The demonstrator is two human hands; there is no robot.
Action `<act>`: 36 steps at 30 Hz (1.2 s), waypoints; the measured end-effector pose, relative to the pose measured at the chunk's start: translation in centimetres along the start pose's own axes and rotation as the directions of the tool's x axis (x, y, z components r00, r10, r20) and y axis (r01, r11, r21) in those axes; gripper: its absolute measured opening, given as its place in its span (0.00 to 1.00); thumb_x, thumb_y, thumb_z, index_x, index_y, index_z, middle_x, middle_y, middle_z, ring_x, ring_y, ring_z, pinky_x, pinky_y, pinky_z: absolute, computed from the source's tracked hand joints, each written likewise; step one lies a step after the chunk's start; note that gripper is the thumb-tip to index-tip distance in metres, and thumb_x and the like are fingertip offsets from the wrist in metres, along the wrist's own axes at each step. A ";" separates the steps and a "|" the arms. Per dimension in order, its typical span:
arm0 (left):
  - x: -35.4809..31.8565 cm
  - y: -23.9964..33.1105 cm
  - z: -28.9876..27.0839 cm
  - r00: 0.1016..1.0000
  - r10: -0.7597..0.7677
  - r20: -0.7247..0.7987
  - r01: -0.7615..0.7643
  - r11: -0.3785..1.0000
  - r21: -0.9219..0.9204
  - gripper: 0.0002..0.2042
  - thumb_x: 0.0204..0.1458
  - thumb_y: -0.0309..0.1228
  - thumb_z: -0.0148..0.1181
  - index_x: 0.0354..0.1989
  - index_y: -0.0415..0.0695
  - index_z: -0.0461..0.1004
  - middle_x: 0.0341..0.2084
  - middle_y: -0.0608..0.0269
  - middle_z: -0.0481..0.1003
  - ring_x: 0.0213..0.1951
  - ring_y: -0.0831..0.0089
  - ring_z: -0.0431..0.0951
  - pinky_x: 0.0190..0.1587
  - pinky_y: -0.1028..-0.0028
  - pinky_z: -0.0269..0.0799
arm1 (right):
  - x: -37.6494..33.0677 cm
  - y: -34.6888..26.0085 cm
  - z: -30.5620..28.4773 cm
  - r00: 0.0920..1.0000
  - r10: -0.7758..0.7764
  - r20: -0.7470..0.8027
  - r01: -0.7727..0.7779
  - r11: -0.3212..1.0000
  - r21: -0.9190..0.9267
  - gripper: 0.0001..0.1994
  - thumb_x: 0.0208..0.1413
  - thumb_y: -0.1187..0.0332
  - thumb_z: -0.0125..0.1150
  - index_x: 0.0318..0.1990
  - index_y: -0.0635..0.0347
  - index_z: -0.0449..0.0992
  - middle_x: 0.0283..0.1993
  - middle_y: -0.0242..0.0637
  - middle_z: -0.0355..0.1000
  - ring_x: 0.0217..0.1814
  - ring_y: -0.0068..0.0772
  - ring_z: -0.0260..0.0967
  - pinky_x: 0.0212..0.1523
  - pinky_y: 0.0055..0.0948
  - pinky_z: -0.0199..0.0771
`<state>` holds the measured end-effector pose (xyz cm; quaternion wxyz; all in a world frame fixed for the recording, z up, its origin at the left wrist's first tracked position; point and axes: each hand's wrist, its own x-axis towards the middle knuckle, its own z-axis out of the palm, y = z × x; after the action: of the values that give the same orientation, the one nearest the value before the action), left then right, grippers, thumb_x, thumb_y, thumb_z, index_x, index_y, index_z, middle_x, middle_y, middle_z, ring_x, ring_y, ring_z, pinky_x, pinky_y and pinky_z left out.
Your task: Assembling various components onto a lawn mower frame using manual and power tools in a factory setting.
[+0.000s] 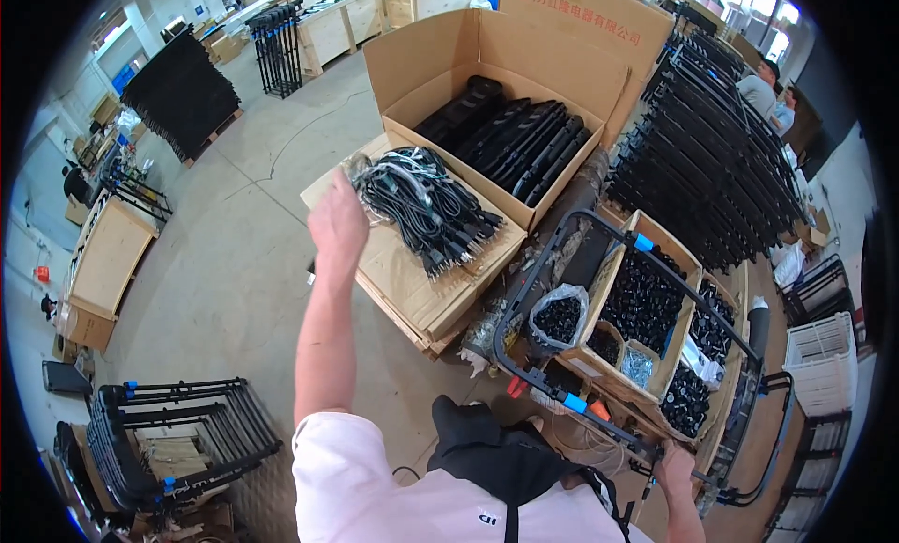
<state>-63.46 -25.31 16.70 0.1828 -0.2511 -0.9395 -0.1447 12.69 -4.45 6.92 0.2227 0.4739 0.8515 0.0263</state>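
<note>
"While the left hand (338, 217) sits at the work, where is its main thing?"

"Just to the right of that grip: a loose bundle of thin black cables with metal-pronged plugs (433, 206), lying on a flat brown cardboard box (393, 270)"

"Does the hand hold it?"

"Its fingers look curled at the bundle's left end, but whether they pinch strands cannot be told"

"And the right hand (674, 470)?"

"It is well apart from the left grip, low to the right, at the near corner of a black tubular frame with blue sleeves (575, 404); the picture does not show whether it grasps the tube"

"Which step, then?"

"Handling the cables, probably gathering or settling them. The next move would call for a hold around many strands together, with the splayed plugs kept from snagging on the open brown cardboard carton (421, 61) beyond the left grip"
</note>
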 end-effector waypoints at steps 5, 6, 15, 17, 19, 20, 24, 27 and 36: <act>3.3 1.0 -7.8 0.942 0.008 -0.334 -0.007 1.000 0.005 0.24 0.60 0.27 0.58 0.64 0.35 0.66 0.37 0.43 0.82 0.40 0.48 0.85 0.39 0.54 0.80 | 0.3 0.5 0.8 0.994 0.108 -0.018 -0.108 0.994 0.013 0.13 0.57 0.64 0.61 0.46 0.60 0.81 0.39 0.46 0.83 0.43 0.46 0.84 0.44 0.43 0.82; 3.1 1.1 -9.2 0.875 0.003 -0.484 -0.031 0.998 -0.050 0.23 0.60 0.28 0.59 0.64 0.35 0.67 0.37 0.43 0.82 0.39 0.51 0.85 0.39 0.57 0.80 | 0.9 0.9 1.2 0.995 0.102 -0.016 -0.101 0.995 0.015 0.13 0.57 0.64 0.61 0.46 0.60 0.81 0.39 0.46 0.83 0.43 0.46 0.84 0.44 0.43 0.82; -4.8 9.8 -10.2 0.976 0.127 0.176 0.147 0.209 -0.967 0.14 0.64 0.28 0.57 0.54 0.34 0.69 0.28 0.63 0.77 0.23 0.77 0.76 0.26 0.77 0.72 | 0.2 3.5 4.8 0.941 0.132 0.312 -0.083 0.983 -0.166 0.18 0.52 0.60 0.70 0.49 0.56 0.82 0.45 0.47 0.83 0.47 0.49 0.83 0.49 0.47 0.83; -8.5 12.3 -8.3 0.918 0.249 0.309 0.284 0.132 -0.950 0.12 0.66 0.27 0.56 0.54 0.36 0.70 0.23 0.68 0.72 0.20 0.80 0.72 0.23 0.79 0.67 | 0.7 2.1 2.6 0.988 0.115 0.105 -0.111 0.993 -0.044 0.15 0.52 0.65 0.63 0.46 0.58 0.81 0.39 0.48 0.83 0.42 0.52 0.83 0.42 0.50 0.83; -12.5 14.6 -5.9 0.829 0.373 0.417 0.406 0.110 -0.907 0.12 0.67 0.27 0.55 0.55 0.37 0.71 0.21 0.70 0.69 0.19 0.82 0.68 0.23 0.80 0.65 | 0.9 0.5 0.5 0.995 0.048 -0.086 -0.037 0.992 0.124 0.12 0.53 0.70 0.58 0.45 0.54 0.81 0.37 0.49 0.81 0.41 0.54 0.81 0.41 0.51 0.82; -14.5 15.9 -3.8 0.768 0.464 0.441 0.468 0.065 -0.882 0.12 0.68 0.27 0.54 0.57 0.38 0.70 0.22 0.71 0.68 0.21 0.83 0.68 0.25 0.80 0.64 | 1.0 1.2 1.6 0.998 0.028 0.060 -0.028 1.000 0.001 0.11 0.54 0.69 0.59 0.43 0.56 0.82 0.37 0.49 0.81 0.43 0.51 0.82 0.43 0.50 0.82; -21.7 19.9 1.0 0.553 0.628 0.548 0.616 0.135 -0.776 0.17 0.64 0.28 0.53 0.60 0.39 0.71 0.33 0.68 0.69 0.29 0.81 0.69 0.34 0.78 0.65 | 0.7 0.3 -0.2 0.991 0.080 -0.107 -0.073 0.995 0.070 0.14 0.55 0.68 0.62 0.49 0.60 0.78 0.40 0.47 0.81 0.41 0.48 0.83 0.39 0.47 0.83; -25.1 22.6 2.1 0.402 0.701 0.589 0.632 0.253 -0.733 0.15 0.69 0.29 0.50 0.62 0.39 0.69 0.28 0.70 0.69 0.28 0.80 0.69 0.36 0.76 0.69 | -0.8 2.2 1.9 0.998 0.035 0.052 -0.031 0.997 -0.064 0.14 0.55 0.70 0.60 0.50 0.56 0.76 0.38 0.42 0.81 0.39 0.46 0.84 0.36 0.45 0.82; -28.9 24.3 5.2 0.240 0.773 0.587 0.672 0.305 -0.675 0.13 0.63 0.28 0.68 0.50 0.41 0.71 0.31 0.68 0.76 0.27 0.79 0.79 0.29 0.76 0.73 | -0.6 0.4 2.0 0.992 0.069 0.106 -0.060 0.994 -0.088 0.14 0.59 0.69 0.58 0.51 0.59 0.72 0.35 0.40 0.81 0.38 0.41 0.83 0.34 0.41 0.80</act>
<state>-28.80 -15.24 4.39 -0.6222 -0.3732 -0.5074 -0.4648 14.05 -5.08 5.42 0.2881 0.4920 0.8204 0.0438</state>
